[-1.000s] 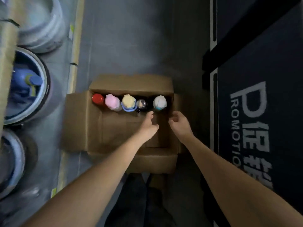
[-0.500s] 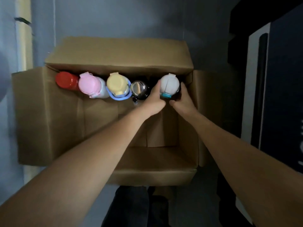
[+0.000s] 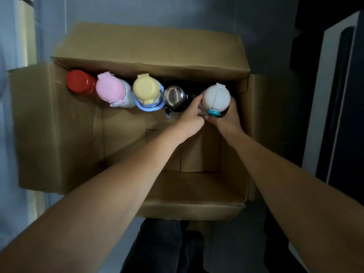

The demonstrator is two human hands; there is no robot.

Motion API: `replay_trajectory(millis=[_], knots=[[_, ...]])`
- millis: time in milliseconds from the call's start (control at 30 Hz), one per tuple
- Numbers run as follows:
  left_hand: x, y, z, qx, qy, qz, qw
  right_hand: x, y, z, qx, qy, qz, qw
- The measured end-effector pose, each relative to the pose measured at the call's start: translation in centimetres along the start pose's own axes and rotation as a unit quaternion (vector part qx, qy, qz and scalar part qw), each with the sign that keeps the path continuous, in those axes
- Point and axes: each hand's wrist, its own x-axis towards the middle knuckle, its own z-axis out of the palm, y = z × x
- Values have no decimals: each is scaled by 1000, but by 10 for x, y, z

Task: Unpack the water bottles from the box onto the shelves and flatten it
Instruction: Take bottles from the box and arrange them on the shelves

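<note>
An open cardboard box (image 3: 59, 125) stands on the floor with its flaps spread out. Along its far wall stands a row of bottles: a red-capped bottle (image 3: 79, 81), a pink-lidded bottle (image 3: 110, 89), a yellow-lidded bottle (image 3: 146, 89), a black bottle with a steel cap (image 3: 174, 95) and a white-lidded bottle (image 3: 216, 98) with a teal button. My left hand (image 3: 192, 116) grips the white-lidded bottle from its left side. My right hand (image 3: 228, 117) wraps it from the right and below. The bottle's body is hidden by both hands.
The near part of the box floor is bare cardboard. A dark panel with a white border (image 3: 334, 107) stands close on the right. Grey floor lies beyond the box, with a pale strip (image 3: 29, 46) at the far left. My dark trousers (image 3: 167, 247) show below the box.
The view has come down close to the box. Both hands went from hovering over the box to closing around the white-lidded bottle, which now sits slightly higher and nearer.
</note>
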Motion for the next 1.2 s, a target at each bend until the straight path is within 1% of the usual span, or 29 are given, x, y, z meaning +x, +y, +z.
replay_trajectory(millis=[100, 200, 300, 400, 533, 667, 767, 933, 1033, 1067, 1133, 1167, 1200], knots=[[-15, 1, -1, 6, 5, 2, 1000, -16, 2, -2, 9, -10, -2, 1000], [-45, 8, 2, 26, 15, 1, 1000, -42, -9, -7, -7, -23, -13, 1000], [-75, 22, 4, 15, 29, -3, 999, -67, -27, -18, -28, -49, -17, 998], [-112, 45, 3, -5, 41, 1, 999, -98, -56, -33, -29, -79, -18, 996], [-179, 81, -7, -30, 72, 25, 997, -155, -105, -55, -25, -99, -12, 995], [-249, 112, -20, -46, 89, 50, 994, -213, -156, -62, -12, -124, -52, 991], [-306, 133, -28, -63, 124, 79, 987, -253, -196, -62, -10, -134, -91, 987], [-412, 160, -38, -101, 188, 98, 972, -331, -269, -63, -47, -179, -164, 969], [-479, 173, -37, -121, 209, 119, 963, -383, -306, -66, -61, -219, -221, 948], [-512, 172, -37, -133, 220, 131, 957, -412, -320, -66, -68, -243, -239, 938], [-562, 166, -39, -164, 239, 141, 947, -456, -338, -61, -87, -291, -248, 920], [-575, 162, -40, -175, 242, 137, 945, -466, -341, -59, -93, -299, -246, 917], [-607, 154, -42, -198, 255, 142, 935, -494, -350, -52, -105, -313, -250, 910]])
